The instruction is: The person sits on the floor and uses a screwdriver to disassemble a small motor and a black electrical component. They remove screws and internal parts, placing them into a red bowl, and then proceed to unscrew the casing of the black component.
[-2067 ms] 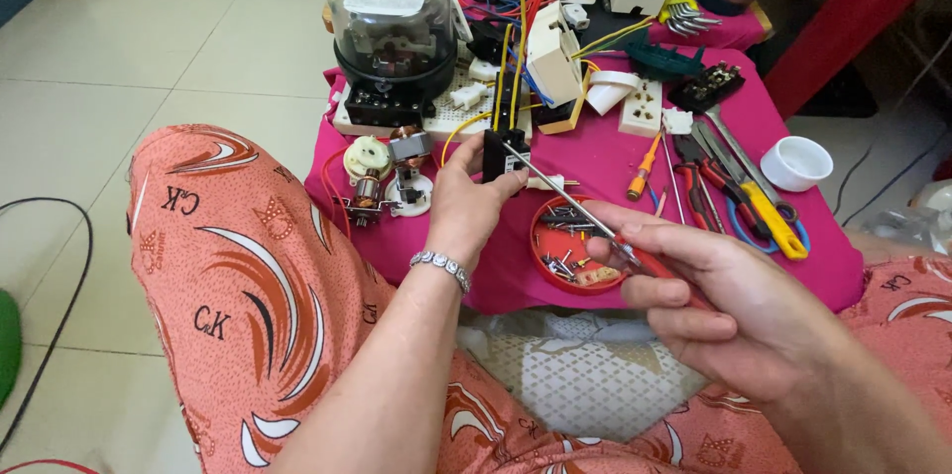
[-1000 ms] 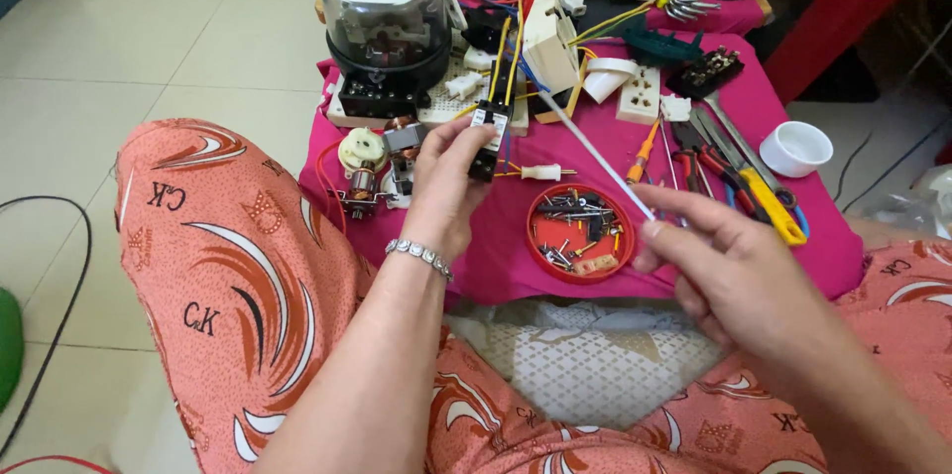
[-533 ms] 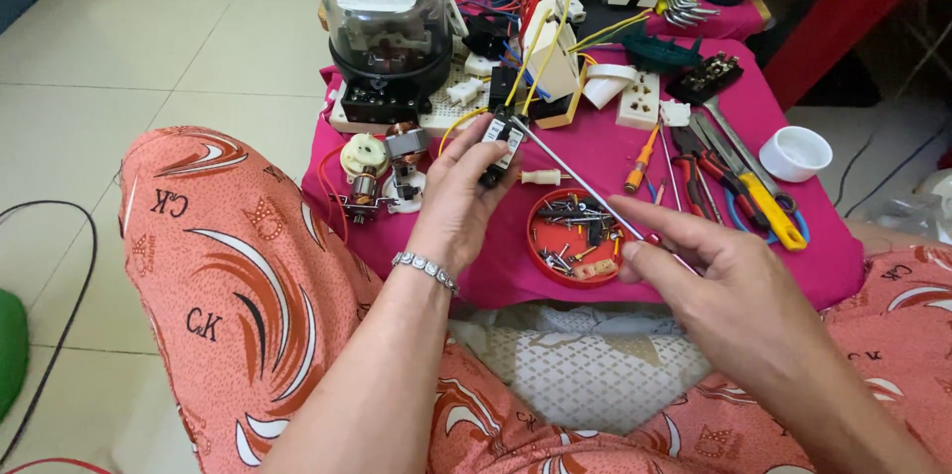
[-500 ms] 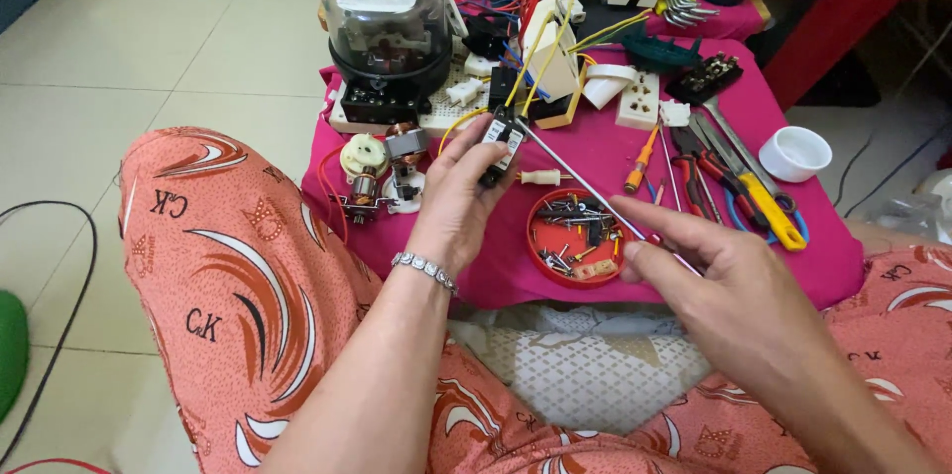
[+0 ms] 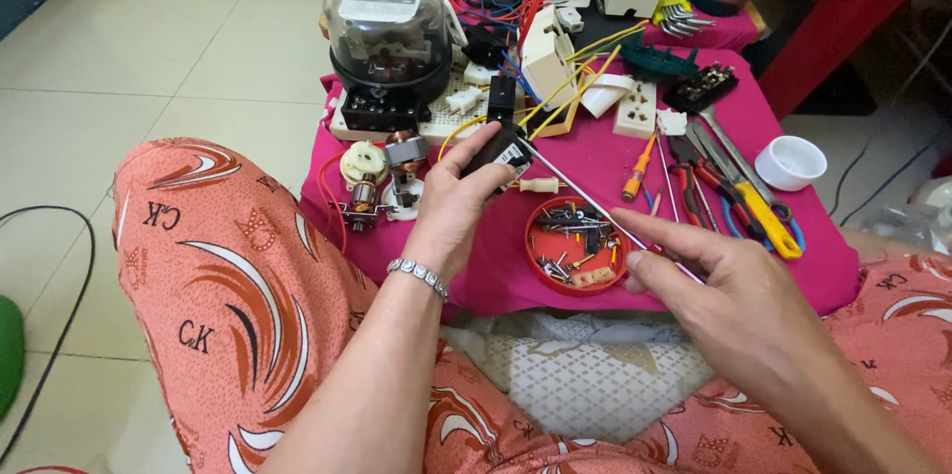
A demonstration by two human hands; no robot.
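My left hand [image 5: 458, 198] grips a small black electrical part [image 5: 499, 148] with yellow wires [image 5: 555, 97] running up from it, held just above the pink cloth-covered table [image 5: 595, 177]. My right hand [image 5: 719, 286] holds a thin-shafted screwdriver [image 5: 585, 198] whose tip points up-left into that black part. The handle is hidden inside my fingers. Below the shaft sits a round red lid [image 5: 577, 246] filled with small screws and bits.
A domed electricity meter [image 5: 389, 43] stands at the back left, with small motor parts [image 5: 377, 181] in front of it. White sockets [image 5: 637, 107], pliers and screwdrivers [image 5: 729, 181] lie right, beside a white cup [image 5: 789, 162]. My patterned orange trouser legs [image 5: 228, 276] frame the table.
My right hand swung the screwdriver around, from the red lid outward and back, bringing its tip to the black part. My left hand tilted that part slightly.
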